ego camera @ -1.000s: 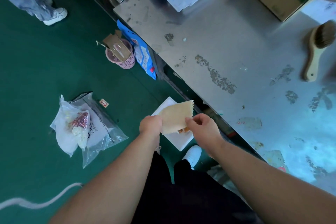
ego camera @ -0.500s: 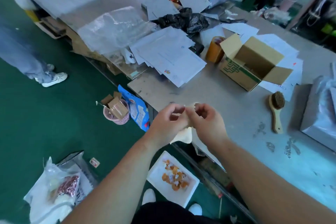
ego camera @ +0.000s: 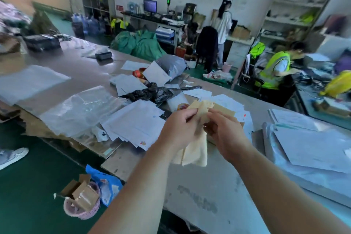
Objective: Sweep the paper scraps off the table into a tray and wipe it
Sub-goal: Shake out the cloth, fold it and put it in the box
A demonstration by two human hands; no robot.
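1. Both hands meet at the centre of the frame, above the tabletop. The left hand and right hand each pinch the upper edge of a pale yellow cloth; the fingers of both are closed on the fabric, and the rest of the cloth hangs loose below them.
2. Step in hand, as judged: readying the cloth for wiping. It is best done by folding the cloth into a flat pad, lowering it onto the bare grey patch at lower centre, and pressing evenly in overlapping strokes toward the near edge.
3. No tray and no paper scraps show in this view; whether sweeping is finished cannot be told from here.
4. Obstacles on the surface: a fan of white paper sheets left of centre, clear plastic sheeting further left, a black plastic bag above them, and a stack of wrapped white sheets at right. These bound the open patch and would catch a wide stroke.
5. On the green floor at lower left stand a pink basket holding cardboard and a blue packet beside it.
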